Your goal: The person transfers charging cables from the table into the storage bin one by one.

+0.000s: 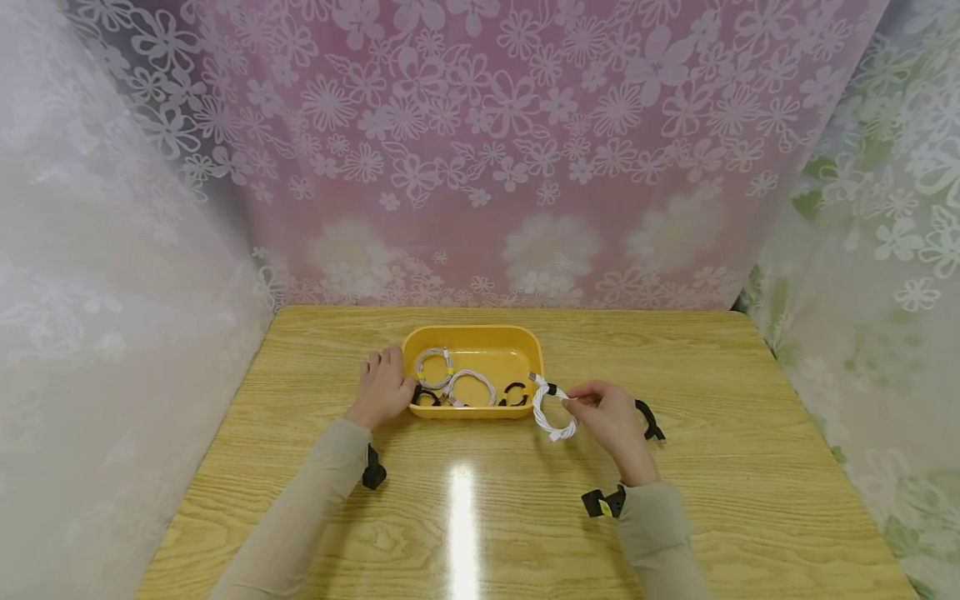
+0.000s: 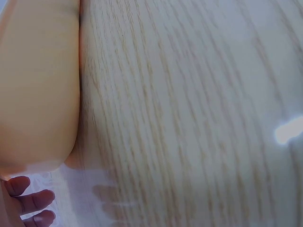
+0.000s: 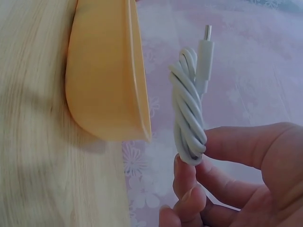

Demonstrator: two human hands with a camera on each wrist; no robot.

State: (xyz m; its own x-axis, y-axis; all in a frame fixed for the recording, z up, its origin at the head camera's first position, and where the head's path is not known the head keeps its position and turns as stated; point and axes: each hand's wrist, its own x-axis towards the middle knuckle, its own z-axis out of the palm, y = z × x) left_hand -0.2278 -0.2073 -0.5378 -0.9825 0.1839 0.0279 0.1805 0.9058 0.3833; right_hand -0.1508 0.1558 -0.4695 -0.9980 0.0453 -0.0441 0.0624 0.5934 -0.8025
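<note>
A yellow plastic bin (image 1: 480, 412) sits on the table with several coiled cables inside, among them a coiled white cable (image 1: 474, 375) and a small black cable (image 1: 514, 395). My left hand (image 1: 382, 387) holds the bin's left rim, thumb at the edge; its other fingers (image 2: 35, 201) hang curled beside the wall in the left wrist view. Just off the bin's right front corner, my right hand (image 1: 607, 417) pinches a coiled white charging cable (image 1: 555, 421) between thumb and fingertips. In the right wrist view, that cable (image 3: 189, 113) hangs upright, its metal plug pointing up, apart from the bin (image 3: 104, 71).
A coiled black cable (image 1: 649, 421) lies on the wooden table (image 1: 750, 467), partly hidden behind my right hand. Floral curtains (image 1: 480, 167) surround the table at the back and both sides.
</note>
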